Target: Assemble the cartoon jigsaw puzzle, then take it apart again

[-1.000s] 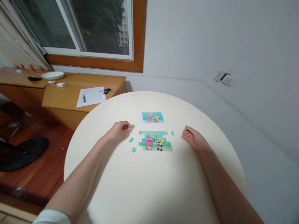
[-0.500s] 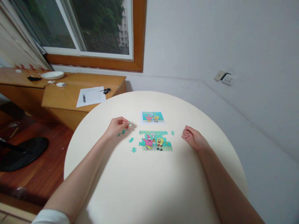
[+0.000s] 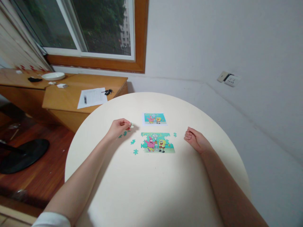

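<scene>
A partly assembled cartoon jigsaw puzzle (image 3: 157,142) lies on the round cream table (image 3: 151,189). Behind it sits a small reference picture (image 3: 154,119) of the same image. My left hand (image 3: 119,127) hovers left of the puzzle, fingers pinched on a small teal puzzle piece (image 3: 131,125). Loose teal pieces (image 3: 133,142) lie under and beside that hand, and another loose piece (image 3: 175,134) lies right of the puzzle. My right hand (image 3: 195,140) rests on the table right of the puzzle, fingers curled into a loose fist with nothing visible in it.
A wooden desk (image 3: 71,94) stands to the left, holding a sheet of paper (image 3: 92,97), keys (image 3: 108,92) and a white plate (image 3: 53,76). A black chair base (image 3: 21,156) is on the wooden floor. A window (image 3: 94,28) and a wall socket (image 3: 229,79) are behind.
My left hand lifted slightly off the table with a piece pinched in its fingertips, uncovering loose pieces beneath it. The right hand has stayed still.
</scene>
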`<state>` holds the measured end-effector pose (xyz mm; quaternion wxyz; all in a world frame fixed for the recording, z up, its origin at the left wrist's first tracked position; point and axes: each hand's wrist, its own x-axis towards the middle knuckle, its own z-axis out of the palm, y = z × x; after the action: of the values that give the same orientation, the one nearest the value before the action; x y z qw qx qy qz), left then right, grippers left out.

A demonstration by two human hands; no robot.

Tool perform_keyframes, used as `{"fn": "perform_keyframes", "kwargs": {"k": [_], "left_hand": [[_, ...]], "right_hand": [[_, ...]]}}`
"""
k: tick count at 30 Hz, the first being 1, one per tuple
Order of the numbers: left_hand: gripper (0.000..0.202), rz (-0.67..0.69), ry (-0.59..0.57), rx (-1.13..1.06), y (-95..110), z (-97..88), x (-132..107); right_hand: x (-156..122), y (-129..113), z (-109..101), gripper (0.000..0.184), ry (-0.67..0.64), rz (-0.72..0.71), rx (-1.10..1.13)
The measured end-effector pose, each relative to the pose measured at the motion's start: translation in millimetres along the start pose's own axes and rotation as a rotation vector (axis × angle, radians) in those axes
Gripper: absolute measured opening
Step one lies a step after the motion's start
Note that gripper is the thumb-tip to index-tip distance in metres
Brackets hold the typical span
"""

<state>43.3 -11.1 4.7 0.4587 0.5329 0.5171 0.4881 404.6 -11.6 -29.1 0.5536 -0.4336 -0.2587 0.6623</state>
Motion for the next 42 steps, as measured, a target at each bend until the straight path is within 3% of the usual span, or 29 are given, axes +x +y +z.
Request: {"fn": "perform_keyframes", "kwargs": {"k": [13, 34, 37, 42], "left_hand": [[0.039, 0.080, 0.003, 0.012, 4, 1.0, -3], [0.028, 0.062, -0.019, 0.024, 11, 2.8, -5], [0.024, 0.056, -0.095, 0.079, 16, 8.5, -10], [0.015, 0.030, -0.378, 0.157, 15, 25.4, -22]], "right_hand": [[0, 0, -1, 0.029, -0.030, -0.017, -0.060], [-2, -1, 1, 0.028, -0.016, -0.011, -0.038], [-2, -1, 1, 0.028, -0.023, -0.015, -0.056], [-2, -1, 1, 0.029, -0.020, -0.008, -0.045]]}}
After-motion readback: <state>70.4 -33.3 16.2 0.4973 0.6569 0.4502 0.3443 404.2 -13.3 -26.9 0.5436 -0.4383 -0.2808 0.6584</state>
